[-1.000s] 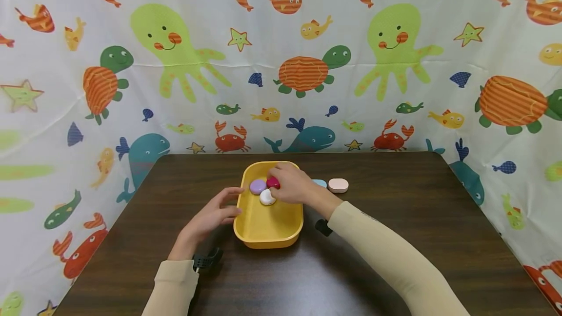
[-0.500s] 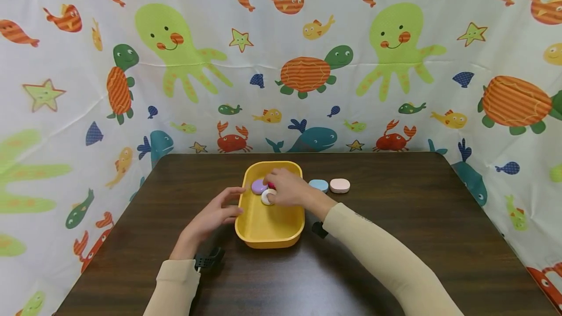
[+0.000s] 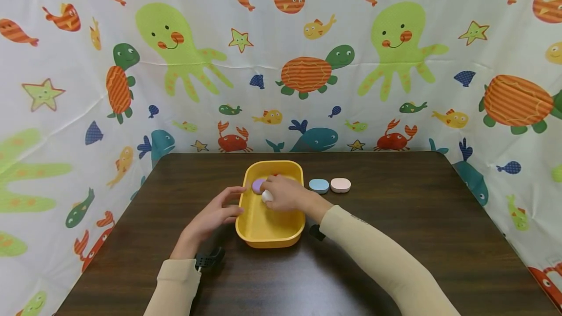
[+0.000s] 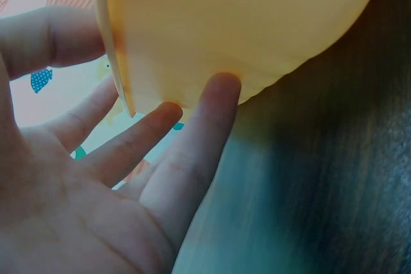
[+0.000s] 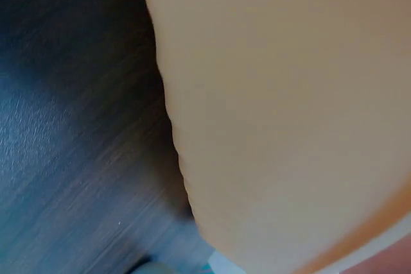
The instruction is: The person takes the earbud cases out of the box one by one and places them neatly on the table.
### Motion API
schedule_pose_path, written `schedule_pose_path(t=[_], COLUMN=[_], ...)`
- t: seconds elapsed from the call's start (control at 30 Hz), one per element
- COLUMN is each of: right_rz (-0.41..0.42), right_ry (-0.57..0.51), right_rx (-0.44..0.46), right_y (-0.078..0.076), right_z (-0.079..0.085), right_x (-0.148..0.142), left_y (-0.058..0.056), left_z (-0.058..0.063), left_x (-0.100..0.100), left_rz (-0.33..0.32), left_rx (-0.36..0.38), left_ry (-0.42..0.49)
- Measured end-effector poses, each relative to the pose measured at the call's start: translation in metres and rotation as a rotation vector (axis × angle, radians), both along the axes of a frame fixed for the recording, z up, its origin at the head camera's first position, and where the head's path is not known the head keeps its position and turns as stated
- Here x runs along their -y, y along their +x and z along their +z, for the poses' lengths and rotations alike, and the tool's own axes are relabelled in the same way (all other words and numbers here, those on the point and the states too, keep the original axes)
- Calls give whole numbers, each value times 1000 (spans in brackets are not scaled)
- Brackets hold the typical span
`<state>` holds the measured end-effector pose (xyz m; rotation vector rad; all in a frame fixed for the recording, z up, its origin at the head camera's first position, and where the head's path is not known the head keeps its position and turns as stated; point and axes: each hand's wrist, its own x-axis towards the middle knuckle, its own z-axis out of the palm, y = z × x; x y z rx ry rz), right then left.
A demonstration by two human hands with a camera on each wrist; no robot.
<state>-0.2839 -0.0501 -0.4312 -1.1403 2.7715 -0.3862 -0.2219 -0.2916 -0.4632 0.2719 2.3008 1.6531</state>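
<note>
While steadying the yellow tray (image 3: 270,245) just below mid-frame with the left hand (image 3: 212,216), spread against its left side, probably to stop sliding, got the white piece (image 3: 266,196) pinched inside with the right hand (image 3: 284,193), likely for control. Just beyond, can see the purple piece (image 3: 257,186), upper left in the tray. Right of frame centre, got the blue piece (image 3: 319,186) and pink piece (image 3: 340,185) side by side, probably parked within reach.

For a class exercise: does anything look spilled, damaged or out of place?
Nothing stands out: the yellow rounded plastic tray sits upright, and the light-blue oblong piece and pale-pink oblong piece lie side by side nearby.
</note>
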Motion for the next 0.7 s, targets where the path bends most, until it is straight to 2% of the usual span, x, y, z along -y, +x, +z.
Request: schedule_pose_path(t=[0.43, 0.7], right_rz=[6, 21], right_ry=[28, 28], right_rx=[105, 110], right_y=[4, 4], right_z=[-4, -7], right_x=[4, 4], left_y=[0, 1], left_z=[1, 2], left_x=[-1, -1], left_rz=[3, 5], left_rx=[1, 5], left_ry=[-6, -6])
